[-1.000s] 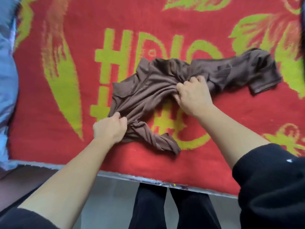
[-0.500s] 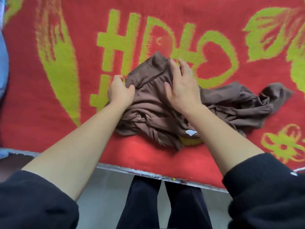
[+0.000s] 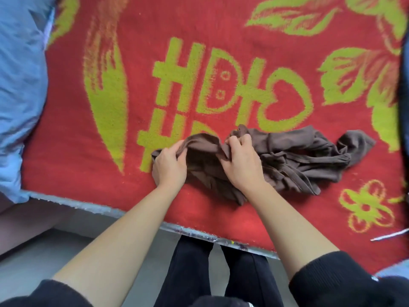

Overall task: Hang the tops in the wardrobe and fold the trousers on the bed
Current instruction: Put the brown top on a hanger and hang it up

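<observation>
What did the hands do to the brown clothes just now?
Both hands shifted to one edge of the brown garment. The right hand, flat on the cloth a moment ago, now grips that edge beside the left hand. The garment got more bunched. It stays on the red blanket.

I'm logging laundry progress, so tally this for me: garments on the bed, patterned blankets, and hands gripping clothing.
Garments: 1, the brown garment
Patterned blankets: 1, the red blanket
Hands gripping clothing: 2, the left hand and the right hand, both on the brown garment
Total: 4
</observation>
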Demonstrator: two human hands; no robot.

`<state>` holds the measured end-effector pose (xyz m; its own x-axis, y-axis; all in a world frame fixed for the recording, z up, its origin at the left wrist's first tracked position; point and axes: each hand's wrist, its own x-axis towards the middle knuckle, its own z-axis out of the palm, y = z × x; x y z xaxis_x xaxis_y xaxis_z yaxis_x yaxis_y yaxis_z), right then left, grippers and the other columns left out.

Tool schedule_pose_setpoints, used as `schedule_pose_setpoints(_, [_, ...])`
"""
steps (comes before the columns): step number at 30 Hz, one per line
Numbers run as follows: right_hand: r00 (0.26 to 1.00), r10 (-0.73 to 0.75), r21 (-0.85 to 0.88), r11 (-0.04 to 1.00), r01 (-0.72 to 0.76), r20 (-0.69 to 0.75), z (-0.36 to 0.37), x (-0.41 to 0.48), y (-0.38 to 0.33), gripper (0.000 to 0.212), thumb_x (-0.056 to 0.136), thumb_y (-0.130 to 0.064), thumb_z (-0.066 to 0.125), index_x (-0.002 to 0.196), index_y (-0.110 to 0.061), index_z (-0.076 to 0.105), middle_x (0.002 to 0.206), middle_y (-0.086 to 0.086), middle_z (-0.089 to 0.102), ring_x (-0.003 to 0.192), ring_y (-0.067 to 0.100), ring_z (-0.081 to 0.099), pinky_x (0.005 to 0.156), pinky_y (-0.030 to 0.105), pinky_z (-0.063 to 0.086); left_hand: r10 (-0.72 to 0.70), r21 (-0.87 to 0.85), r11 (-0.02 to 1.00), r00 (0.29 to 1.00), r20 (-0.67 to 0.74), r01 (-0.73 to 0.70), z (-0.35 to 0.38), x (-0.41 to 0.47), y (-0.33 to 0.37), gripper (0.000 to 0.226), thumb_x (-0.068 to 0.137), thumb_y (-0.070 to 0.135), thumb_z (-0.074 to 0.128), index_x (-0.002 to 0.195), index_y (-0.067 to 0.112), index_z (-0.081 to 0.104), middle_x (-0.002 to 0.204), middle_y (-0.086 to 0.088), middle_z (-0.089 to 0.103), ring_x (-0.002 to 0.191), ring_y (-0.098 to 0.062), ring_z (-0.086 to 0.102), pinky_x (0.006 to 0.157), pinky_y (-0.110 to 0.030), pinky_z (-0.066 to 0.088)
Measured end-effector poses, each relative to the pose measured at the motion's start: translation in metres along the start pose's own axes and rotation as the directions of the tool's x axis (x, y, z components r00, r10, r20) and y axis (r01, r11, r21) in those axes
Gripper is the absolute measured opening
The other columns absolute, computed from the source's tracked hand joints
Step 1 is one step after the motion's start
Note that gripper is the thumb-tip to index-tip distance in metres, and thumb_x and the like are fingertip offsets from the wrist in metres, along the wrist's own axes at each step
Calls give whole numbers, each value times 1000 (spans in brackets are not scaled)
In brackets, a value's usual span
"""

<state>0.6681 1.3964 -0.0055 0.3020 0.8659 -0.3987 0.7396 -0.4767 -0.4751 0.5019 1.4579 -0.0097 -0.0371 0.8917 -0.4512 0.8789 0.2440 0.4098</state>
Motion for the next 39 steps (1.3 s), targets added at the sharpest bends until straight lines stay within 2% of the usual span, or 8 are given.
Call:
schedule_pose_setpoints(7, [966, -167, 168, 965, 201, -199, -116, -33, -69, 21, 89, -25, 67, 91, -14, 49, 107, 4, 54, 91, 29, 55, 66, 38, 43, 96, -279, 943, 954, -285, -179, -115, -42, 60, 28, 96, 28, 52, 121, 27, 64, 103, -1, 74, 94, -26, 68, 78, -35, 52])
schedule_pose_setpoints(12, [971, -163, 426, 876, 225, -177, -205, -83, -128, 38, 83, -44, 73, 101, -22, 47, 85, -5, 64, 82, 20, 61, 69, 29, 42, 102, -450, 837, 897, -430, -311, -214, -127, 109, 21, 89, 7, 62, 103, 22, 66, 88, 16, 69, 79, 12, 60, 73, -4, 41])
schedule_pose_setpoints(16, [894, -418, 448, 776, 444, -161, -243, -125, -159, 25, 92, -46, 64, 99, -22, 67, 88, -10, 67, 84, 3, 60, 77, 27, 46, -15, -596, 733, 868, -496, -328, -271, -202, 106, 27, 82, 1, 61, 96, 22, 68, 87, 11, 72, 85, -1, 66, 82, -22, 51])
schedule_pose_setpoints(20, [821, -562, 441, 715, 542, -100, -245, -156, -198, 37, 100, -36, 53, 77, -8, 59, 69, 5, 58, 70, 18, 53, 64, 38, 39, -190, -764, 553, 843, -504, -333, -311, -262, 84, 19, 81, 45, 68, 86, 27, 71, 85, 4, 72, 80, -10, 65, 77, -36, 53])
schedule_pose_setpoints(27, [733, -663, 595, 530, 604, -153, -236, -252, -285, 32, 105, -25, 45, 75, -16, 49, 63, -11, 43, 57, 1, 38, 59, 28, 34, -328, -682, 685, 726, -604, -258, -360, -360, -5, 28, 76, 12, 81, 98, 24, 69, 84, 4, 74, 82, -13, 69, 82, -32, 54])
schedule_pose_setpoints(31, [691, -715, 722, 425, 546, -102, -221, -324, -326, 33, 106, -24, 43, 84, -5, 58, 69, -4, 62, 59, -4, 56, 60, 13, 44, -371, -673, 738, 802, -467, -51, -373, -424, -70, 41, 81, 2, 73, 113, 25, 64, 85, -3, 67, 75, -18, 61, 71, -26, 45])
schedule_pose_setpoints(35, [530, -848, 725, 355, 589, -15, -170, -426, -374, 39, 101, -43, 45, 90, -12, 66, 85, 9, 71, 85, 24, 68, 81, 42, 52, -441, -724, 656, 887, -135, 216, -379, -526, -157, 35, 82, 2, 55, 108, 21, 68, 79, -10, 66, 54, -17, 52, 48, -25, 44])
schedule_pose_setpoints(39, [387, -922, 722, 255, 643, -18, -115, -554, -413, 31, 105, -27, 46, 84, -14, 64, 72, -8, 63, 73, 3, 55, 73, 32, 47, -512, -803, 524, 859, -32, 282, -385, -638, -241, 24, 95, 10, 45, 100, 4, 67, 65, -6, 56, 50, -14, 52, 47, -24, 45])
